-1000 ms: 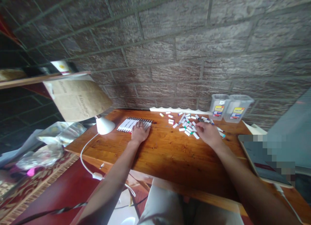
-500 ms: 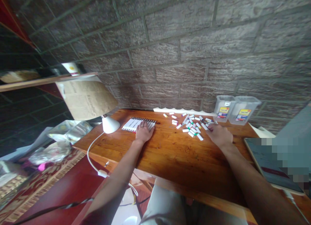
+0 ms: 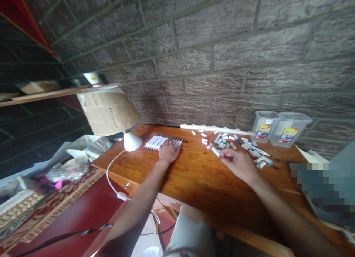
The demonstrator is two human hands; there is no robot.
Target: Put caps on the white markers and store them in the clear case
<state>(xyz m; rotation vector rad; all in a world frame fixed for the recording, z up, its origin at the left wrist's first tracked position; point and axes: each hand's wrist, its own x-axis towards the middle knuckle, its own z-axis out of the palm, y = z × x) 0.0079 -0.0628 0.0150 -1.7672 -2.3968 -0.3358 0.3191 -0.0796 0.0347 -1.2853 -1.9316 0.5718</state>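
Observation:
A row of white markers (image 3: 154,141) with black ends lies side by side on the wooden table. My left hand (image 3: 169,152) rests flat over the right part of this row, fingers stretched out. My right hand (image 3: 240,163) is to the right, its thumb and fingertips pinched on a short white marker cap (image 3: 215,151). Beyond and beside it lies a loose pile of white caps (image 3: 224,139) with coloured ends. Right of the fingers, more caps (image 3: 260,161) lie around a long slim white marker (image 3: 261,151).
Two clear plastic containers (image 3: 265,128) with yellow labels stand at the back right by the brick wall. A lamp with a white base (image 3: 132,141) and paper shade (image 3: 111,111) stands left. Its cord (image 3: 110,172) hangs over the table edge (image 3: 138,185). A partly blurred-out device lies right.
My right hand has moved left and nearer to me, from the pile's right side to its front, and now pinches a cap. The left hand stays on the row. The view has shifted slightly.

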